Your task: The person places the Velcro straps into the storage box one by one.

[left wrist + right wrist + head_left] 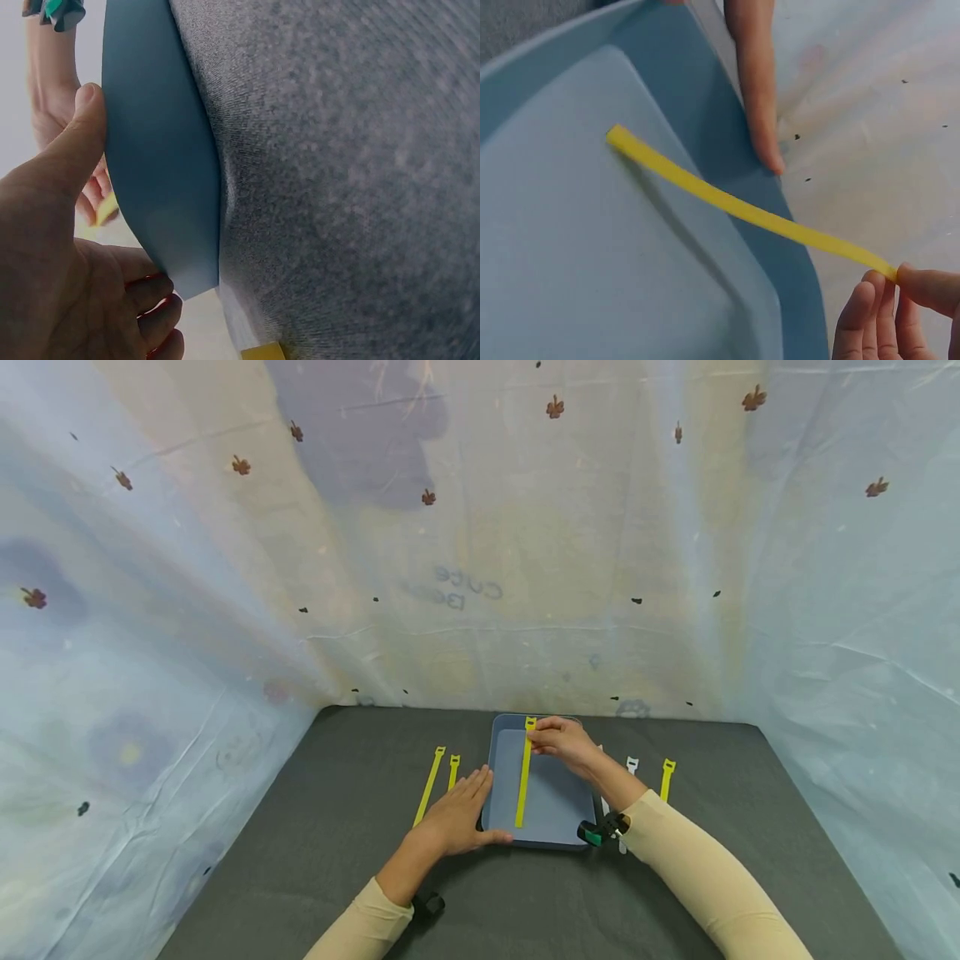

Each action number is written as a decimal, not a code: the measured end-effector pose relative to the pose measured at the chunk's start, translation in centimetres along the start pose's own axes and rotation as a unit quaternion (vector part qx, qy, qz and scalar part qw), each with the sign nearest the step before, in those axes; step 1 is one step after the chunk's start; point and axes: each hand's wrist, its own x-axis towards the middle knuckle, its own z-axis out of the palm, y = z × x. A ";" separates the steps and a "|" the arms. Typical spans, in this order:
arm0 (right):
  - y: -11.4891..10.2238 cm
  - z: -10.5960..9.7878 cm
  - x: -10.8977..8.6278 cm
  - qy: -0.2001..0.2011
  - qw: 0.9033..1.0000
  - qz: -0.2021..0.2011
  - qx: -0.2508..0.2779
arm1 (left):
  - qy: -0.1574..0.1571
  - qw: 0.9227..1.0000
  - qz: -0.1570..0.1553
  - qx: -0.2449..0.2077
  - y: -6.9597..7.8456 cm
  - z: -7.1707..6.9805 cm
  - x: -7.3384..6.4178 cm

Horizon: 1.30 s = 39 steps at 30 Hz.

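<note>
The right hand [564, 743] pinches the held yellow strap [523, 781] near its slotted end, between thumb and fingers. The strap extends over the blue tray [558, 806], its plain end above the tray floor; a shadow lies beneath it in the right wrist view. Whether the plain end contacts the tray cannot be determined. The left hand [456, 818] rests against the tray's near left corner, its fingers extended along the left side and its thumb spread along the near edge. The tray sits on the dark-covered table [300, 852]. Two yellow straps [430, 785] lie left of the tray; a white strap [632, 765] and another yellow strap [667, 781] lie to its right.
</note>
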 end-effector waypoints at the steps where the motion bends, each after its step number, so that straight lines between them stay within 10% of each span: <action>1: 0.2 0.1 0.3 0.004 1.000 0.005 0.000 | 0.000 1.000 0.001 0.000 0.0 0.0 0.0; 32: 3.3 3.7 4.2 0.037 0.998 0.035 -0.031 | -0.006 1.000 0.002 -0.002 -0.1 -0.1 -0.1; 39: 3.8 4.1 4.2 0.036 0.994 0.026 -0.104 | -0.006 1.000 0.001 -0.003 -0.1 -0.1 0.0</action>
